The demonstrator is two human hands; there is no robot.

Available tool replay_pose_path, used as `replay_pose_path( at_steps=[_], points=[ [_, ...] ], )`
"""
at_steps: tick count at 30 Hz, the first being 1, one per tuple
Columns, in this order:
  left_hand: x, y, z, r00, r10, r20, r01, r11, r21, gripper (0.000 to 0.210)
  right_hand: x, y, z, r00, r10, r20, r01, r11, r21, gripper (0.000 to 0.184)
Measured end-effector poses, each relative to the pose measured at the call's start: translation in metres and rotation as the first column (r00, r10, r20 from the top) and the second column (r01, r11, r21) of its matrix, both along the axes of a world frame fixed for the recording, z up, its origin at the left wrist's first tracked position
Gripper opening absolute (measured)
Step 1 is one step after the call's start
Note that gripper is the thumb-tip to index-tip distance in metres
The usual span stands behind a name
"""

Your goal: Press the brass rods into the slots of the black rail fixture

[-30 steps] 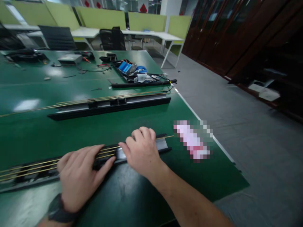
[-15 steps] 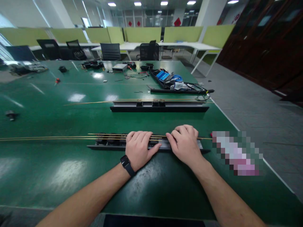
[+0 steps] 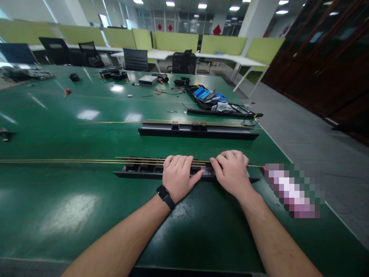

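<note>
A long black rail (image 3: pixel 141 175) with several dark blocks in its channel lies across the table in front of me. Thin brass-coloured rods (image 3: pixel 86 161) run lengthwise over it and stick out far past its left end. My left hand (image 3: pixel 178 173), with a dark watch on the wrist, is closed over the rail's middle, fingers across the far side and thumb out to the right. Close beside it, my right hand (image 3: pixel 232 171) curls over the rail's right part, fingertips hidden. One rod comes out beyond it towards a pixelated pinkish object (image 3: pixel 291 190).
A second black rail (image 3: pixel 198 132) with rods on it lies parallel, farther back on the green table (image 3: pixel 95 223). Behind it, a black tray (image 3: pixel 193 96) holds blue and white items. Small parts and a white box (image 3: pixel 148 80) are at the far edge.
The view has tilted slightly, and the near rail and both hands appear a little farther right and higher. Both hands keep the same hold on the rail.
</note>
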State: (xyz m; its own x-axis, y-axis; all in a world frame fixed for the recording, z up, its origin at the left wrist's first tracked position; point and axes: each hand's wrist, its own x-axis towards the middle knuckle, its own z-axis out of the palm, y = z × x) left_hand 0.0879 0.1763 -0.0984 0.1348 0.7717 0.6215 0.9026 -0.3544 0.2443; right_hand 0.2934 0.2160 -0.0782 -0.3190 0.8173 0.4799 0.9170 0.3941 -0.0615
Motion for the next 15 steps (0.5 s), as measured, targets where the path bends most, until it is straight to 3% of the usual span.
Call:
replay_pose_path(
  at_steps=[15],
  points=[
    [0.0,0.001,-0.001,1.0,0.009,-0.001,-0.009,1.0,0.01,0.043,0.023,0.004,-0.002,0.999,-0.04,0.028,0.039,0.999,0.037,0.04]
  ],
)
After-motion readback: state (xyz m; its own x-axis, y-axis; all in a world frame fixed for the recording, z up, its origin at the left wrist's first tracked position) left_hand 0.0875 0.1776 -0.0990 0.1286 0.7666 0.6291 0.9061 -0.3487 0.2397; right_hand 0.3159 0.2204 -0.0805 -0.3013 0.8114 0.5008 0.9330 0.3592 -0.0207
